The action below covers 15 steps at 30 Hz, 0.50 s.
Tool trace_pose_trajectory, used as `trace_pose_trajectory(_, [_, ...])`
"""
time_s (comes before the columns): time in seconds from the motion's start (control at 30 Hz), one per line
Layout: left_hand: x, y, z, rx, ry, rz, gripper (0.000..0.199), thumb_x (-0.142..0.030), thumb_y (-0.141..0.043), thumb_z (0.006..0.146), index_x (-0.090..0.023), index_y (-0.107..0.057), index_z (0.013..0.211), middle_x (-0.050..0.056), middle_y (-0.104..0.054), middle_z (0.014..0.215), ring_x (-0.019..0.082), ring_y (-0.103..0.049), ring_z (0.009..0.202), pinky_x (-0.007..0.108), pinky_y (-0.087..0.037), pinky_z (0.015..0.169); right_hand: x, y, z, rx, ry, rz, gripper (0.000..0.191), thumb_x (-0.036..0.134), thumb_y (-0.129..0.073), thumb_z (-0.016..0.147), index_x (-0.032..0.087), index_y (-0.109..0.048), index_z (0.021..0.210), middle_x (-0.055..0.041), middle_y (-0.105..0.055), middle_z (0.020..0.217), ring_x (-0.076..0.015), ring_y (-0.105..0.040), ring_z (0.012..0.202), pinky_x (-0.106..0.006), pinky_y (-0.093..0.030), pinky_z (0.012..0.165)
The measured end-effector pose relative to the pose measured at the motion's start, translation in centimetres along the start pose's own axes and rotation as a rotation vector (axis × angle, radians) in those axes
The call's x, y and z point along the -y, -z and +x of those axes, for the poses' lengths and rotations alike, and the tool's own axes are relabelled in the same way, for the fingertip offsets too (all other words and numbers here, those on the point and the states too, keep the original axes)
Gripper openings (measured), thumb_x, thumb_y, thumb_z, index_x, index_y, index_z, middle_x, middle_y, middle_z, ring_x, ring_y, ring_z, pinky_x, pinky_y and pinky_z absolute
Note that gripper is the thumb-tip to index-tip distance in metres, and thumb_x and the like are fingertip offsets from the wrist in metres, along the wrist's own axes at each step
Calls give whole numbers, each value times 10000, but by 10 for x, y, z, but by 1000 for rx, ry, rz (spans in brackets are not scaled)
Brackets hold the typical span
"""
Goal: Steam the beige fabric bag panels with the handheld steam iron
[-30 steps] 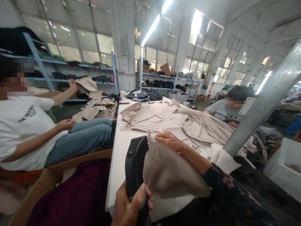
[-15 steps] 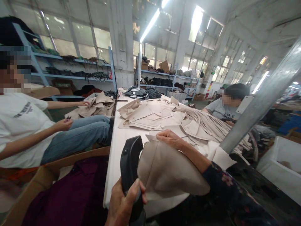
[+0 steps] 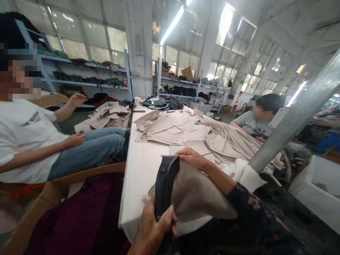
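My left hand [image 3: 156, 228] is wrapped around a long black handheld tool [image 3: 166, 186], its kind unclear, held nearly upright over the table's front end. A beige, leather-like piece [image 3: 202, 194] hangs in a curved fold from my right hand [image 3: 192, 157], whose fingers pinch its upper edge. The tool's head lies right by those fingertips and covers the left part of the piece. Whether tool and piece touch, I cannot tell.
More beige pieces [image 3: 164, 129] and long strips [image 3: 230, 136] lie on the white table [image 3: 140, 148]. A carton of dark purple cloth [image 3: 77, 216] stands at left. People sit on both sides. A metal post [image 3: 294, 113] slants at right, near a white bin [image 3: 313, 187].
The black tool in my left hand has moved right and now covers part of the beige piece. My right hand has barely moved. The person at left has lifted a hand off the beige pile.
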<state>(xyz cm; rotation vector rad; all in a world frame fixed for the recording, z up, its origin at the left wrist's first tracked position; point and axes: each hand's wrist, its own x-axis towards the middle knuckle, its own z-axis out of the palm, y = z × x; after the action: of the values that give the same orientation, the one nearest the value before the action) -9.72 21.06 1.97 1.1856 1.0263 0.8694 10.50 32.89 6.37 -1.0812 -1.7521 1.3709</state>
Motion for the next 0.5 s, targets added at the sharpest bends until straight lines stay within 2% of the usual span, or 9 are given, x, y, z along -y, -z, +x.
trace_pose_trajectory(0.13, [1, 0, -5, 26, 27, -18, 401, -569, -597, 723, -173, -563, 768, -1, -580, 456, 103, -485, 368, 180, -337, 363, 1, 2, 3, -2, 22, -13, 425, 489, -625, 802, 151, -477, 591, 61, -378, 539, -65, -331, 486, -192, -255, 456])
trace_pose_trajectory(0.23, [0, 5, 6, 4, -12, 16, 404, -567, -585, 732, -165, -563, 698, 21, -590, 455, 105, -494, 383, 176, -335, 365, -2, 4, -4, 39, -25, -28, 367, 479, -607, 808, 138, -572, 677, 32, -479, 600, -84, -403, 519, -199, -305, 477])
trace_pose_trajectory(0.3, [-1, 9, 14, -56, -30, 26, 402, -557, -579, 735, -160, -566, 671, 29, -598, 457, 100, -482, 373, 177, -336, 364, -5, 6, -10, -68, -17, -94, 304, 447, -618, 802, 145, -621, 763, 8, -551, 696, -101, -459, 578, -202, -344, 509])
trace_pose_trajectory(0.37, [1, 13, 16, -137, -29, 10, 397, -550, -579, 735, -161, -564, 657, 31, -603, 453, 102, -481, 370, 181, -350, 370, -7, 12, -13, -246, 23, -178, 254, 414, -642, 781, 161, -621, 769, 5, -567, 728, -107, -474, 601, -199, -351, 513])
trace_pose_trajectory(0.43, [5, 17, 11, -207, 3, -17, 398, -557, -596, 713, -164, -567, 660, 32, -605, 448, 114, -492, 370, 189, -363, 370, -6, 21, -10, -360, 54, -222, 268, 413, -641, 764, 165, -578, 682, 19, -524, 641, -103, -438, 546, -201, -323, 474])
trace_pose_trajectory(0.5, [11, 22, 2, -263, 73, -38, 404, -570, -620, 679, -169, -575, 674, 34, -608, 443, 140, -518, 374, 202, -375, 359, -1, 33, -1, -412, 65, -227, 326, 433, -596, 773, 177, -497, 597, 42, -424, 536, -94, -363, 473, -209, -268, 432])
